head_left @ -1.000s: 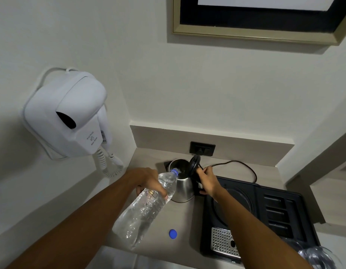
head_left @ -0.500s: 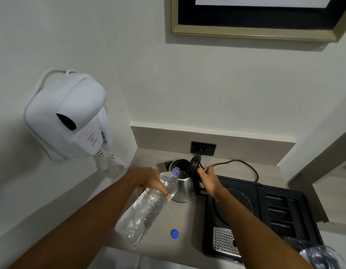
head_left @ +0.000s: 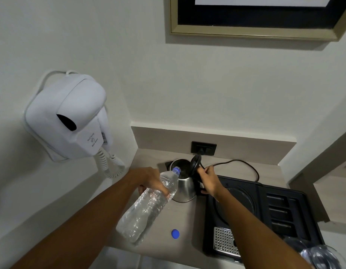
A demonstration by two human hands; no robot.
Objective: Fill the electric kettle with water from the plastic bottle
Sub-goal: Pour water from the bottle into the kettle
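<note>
Little has moved since a second ago: the left hand (head_left: 150,181) still wraps the clear ribbed bottle (head_left: 149,206), tilted, neck at the kettle (head_left: 183,183) rim, centre frame. The right hand (head_left: 208,179) grips the black handle beside the raised lid (head_left: 195,163). Thin plastic may buckle and spill onto the smooth desk (head_left: 180,216); the steel body could slide.

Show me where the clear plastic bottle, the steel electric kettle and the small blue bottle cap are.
clear plastic bottle (head_left: 147,208), head view, middle of its body.
steel electric kettle (head_left: 184,189), head view, its shiny side wall.
small blue bottle cap (head_left: 175,234), head view, its top.
</note>
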